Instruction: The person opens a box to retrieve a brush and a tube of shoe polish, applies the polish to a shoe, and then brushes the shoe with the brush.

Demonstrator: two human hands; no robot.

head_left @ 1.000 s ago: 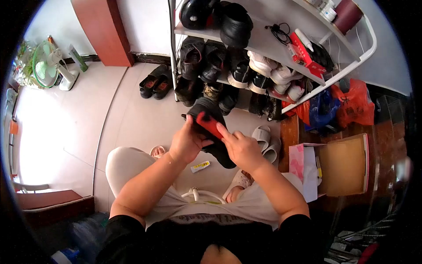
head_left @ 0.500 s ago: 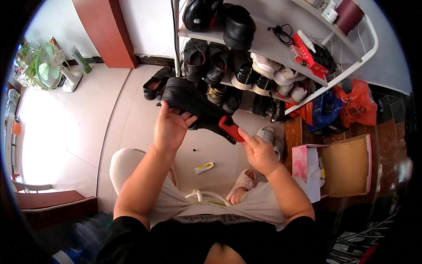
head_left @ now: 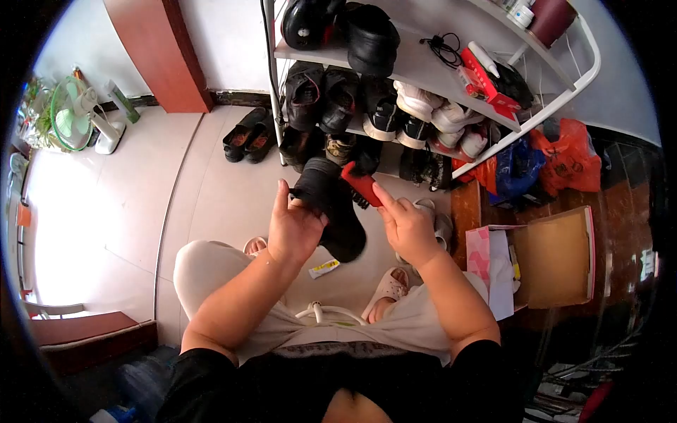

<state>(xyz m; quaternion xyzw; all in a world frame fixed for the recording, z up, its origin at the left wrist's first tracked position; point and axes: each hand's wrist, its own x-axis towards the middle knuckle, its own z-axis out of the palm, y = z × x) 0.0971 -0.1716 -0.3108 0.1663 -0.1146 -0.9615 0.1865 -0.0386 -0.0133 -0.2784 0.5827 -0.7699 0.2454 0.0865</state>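
A black shoe hangs over the floor between my knees, its toe tilted down toward me. My left hand holds it from the left; the thumb stands out and the other fingers are partly hidden by the shoe. In my right hand is a red-backed shoe brush with dark bristles, gripped at its near end. The brush is close to the shoe's right side; whether the bristles touch it I cannot tell. Below the shoe, a small yellow and white tube lies on the floor.
Ahead stands a white shoe rack with several pairs of shoes. Black slip-on shoes sit to its left. At right are an open cardboard box and orange and blue plastic bags. A fan stands far left.
The shoe has swung round, its toe now pointing down toward me instead of lying crosswise. The brush has shifted from the shoe's lower end toward its upper right side.
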